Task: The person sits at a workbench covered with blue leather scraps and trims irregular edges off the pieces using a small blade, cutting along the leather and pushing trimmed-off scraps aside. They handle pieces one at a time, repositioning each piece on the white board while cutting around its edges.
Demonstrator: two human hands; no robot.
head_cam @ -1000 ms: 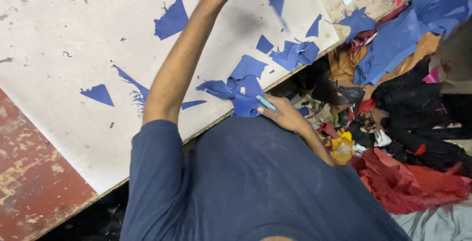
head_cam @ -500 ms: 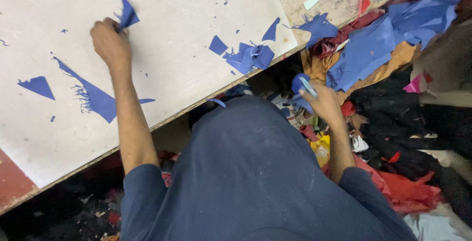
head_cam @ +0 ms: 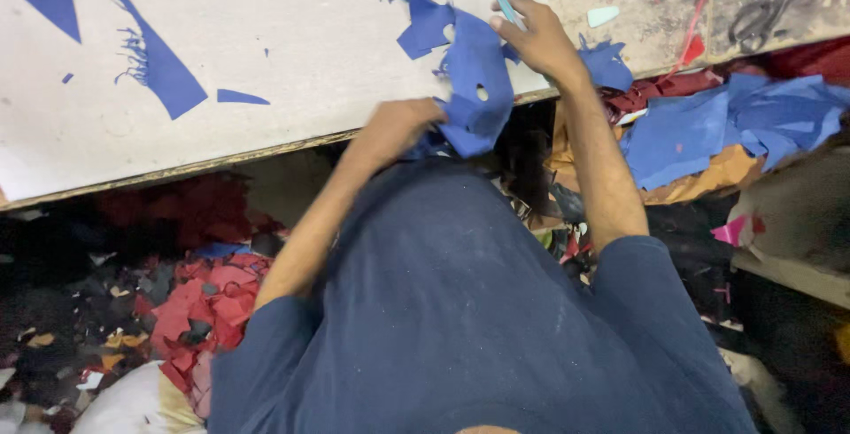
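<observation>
Pale worktable (head_cam: pixel 292 35): no containers; long blue offcut (head_cam: pixel 155 62) lies at left. Blue leather scrap (head_cam: pixel 474 89), cut hole visible, hangs at table's front edge. Left hand (head_cam: pixel 398 128), farther left on the board 0.5 s ago, now bunches its lower end; right hand (head_cam: pixel 536 40) pinches its top, a light-blue tool (head_cam: pixel 505 4) between the fingers

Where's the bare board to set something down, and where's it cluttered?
Free: the pale board between the long blue strip and the blue scrap bundle gripped by the left hand and right hand. Crowded: the dark bench end past the right hand, with scissors, and the blue pile below.
</observation>
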